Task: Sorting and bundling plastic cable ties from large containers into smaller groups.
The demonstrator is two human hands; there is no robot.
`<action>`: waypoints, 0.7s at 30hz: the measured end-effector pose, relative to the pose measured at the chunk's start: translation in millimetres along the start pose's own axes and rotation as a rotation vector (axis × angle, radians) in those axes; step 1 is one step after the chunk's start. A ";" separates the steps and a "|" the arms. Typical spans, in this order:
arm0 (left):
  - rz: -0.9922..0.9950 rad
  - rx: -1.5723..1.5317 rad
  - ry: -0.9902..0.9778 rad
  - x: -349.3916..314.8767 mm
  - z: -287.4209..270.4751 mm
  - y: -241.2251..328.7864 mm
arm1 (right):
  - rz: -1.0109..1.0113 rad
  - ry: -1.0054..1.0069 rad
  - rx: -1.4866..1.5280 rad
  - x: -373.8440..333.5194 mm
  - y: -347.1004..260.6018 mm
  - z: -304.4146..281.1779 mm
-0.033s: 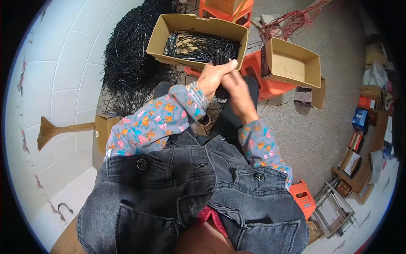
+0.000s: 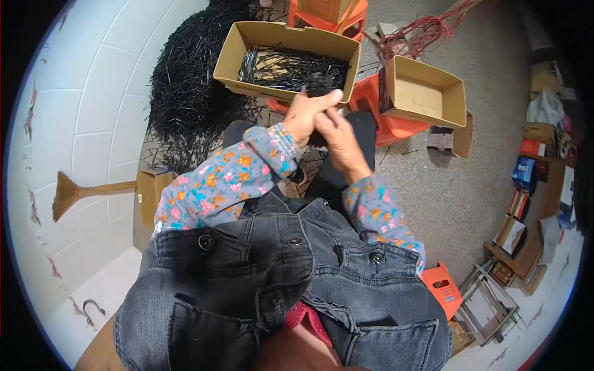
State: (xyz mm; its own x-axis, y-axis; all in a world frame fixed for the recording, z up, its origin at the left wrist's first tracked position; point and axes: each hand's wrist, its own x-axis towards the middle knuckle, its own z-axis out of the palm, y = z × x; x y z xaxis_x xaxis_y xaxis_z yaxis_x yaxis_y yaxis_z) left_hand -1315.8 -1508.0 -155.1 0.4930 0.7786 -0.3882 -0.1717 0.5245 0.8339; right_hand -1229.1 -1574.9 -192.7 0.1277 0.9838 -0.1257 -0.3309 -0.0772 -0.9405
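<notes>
one right hand (image 2: 342, 143), fingers' hold cannot be told; one left hand (image 2: 304, 115), fingers closed round a blurred black-strip bundle (image 2: 320, 84), its long axis apparently pointing away, far end toward the cardboard box (image 2: 231, 59), left hand nearer it.

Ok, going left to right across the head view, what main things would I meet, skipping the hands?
Tan broom → big pile of black strips → long cardboard box with black strips in it → smaller open box → blue box at the right-hand shelf.
</notes>
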 end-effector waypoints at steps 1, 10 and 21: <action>0.013 -0.008 -0.012 -11.1 -3.1 6.6 | -0.012 0.000 -0.015 -5.9 -11.1 5.9; -0.080 -0.022 -0.054 -26.7 -10.3 4.1 | 0.290 -0.244 -0.280 -17.4 -47.1 11.1; 0.427 1.047 0.023 -17.8 -69.6 9.7 | 0.320 0.362 -0.537 29.3 -93.6 -165.8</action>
State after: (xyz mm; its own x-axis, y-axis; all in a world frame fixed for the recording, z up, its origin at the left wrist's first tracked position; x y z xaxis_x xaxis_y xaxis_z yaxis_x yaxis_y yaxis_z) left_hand -1385.6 -1492.9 -167.3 0.5475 0.8368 0.0092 0.4816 -0.3241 0.8143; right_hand -1039.3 -1565.7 -160.7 0.4337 0.7915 -0.4306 0.0895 -0.5133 -0.8535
